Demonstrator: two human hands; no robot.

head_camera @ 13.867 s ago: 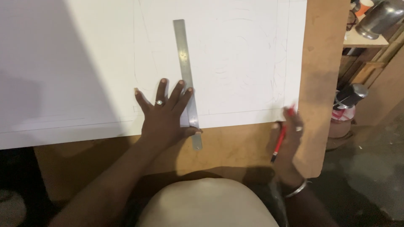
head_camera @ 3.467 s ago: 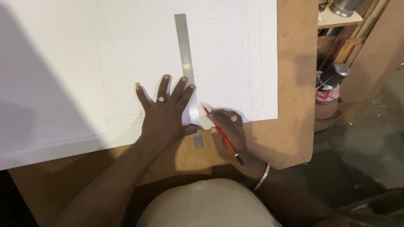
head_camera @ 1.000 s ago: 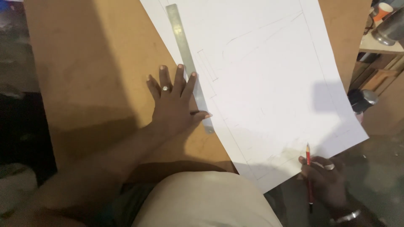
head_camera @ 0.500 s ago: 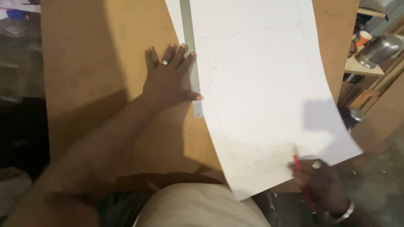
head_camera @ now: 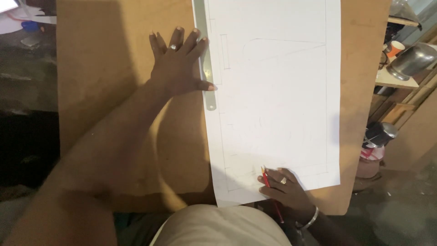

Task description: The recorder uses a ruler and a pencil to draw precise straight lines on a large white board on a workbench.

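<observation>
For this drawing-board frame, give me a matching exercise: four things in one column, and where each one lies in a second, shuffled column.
Things:
1. red pencil
2. flat steel ruler
3. large white paper sheet
4. shiny metal pot

Places:
A. on the side shelf right of the board
B. spread over the brown wooden board
C. in the right hand, tip on the paper's near edge
D. along the paper's left edge, under the left hand

Pairs: 1-C, 2-D, 3-B, 4-A
</observation>
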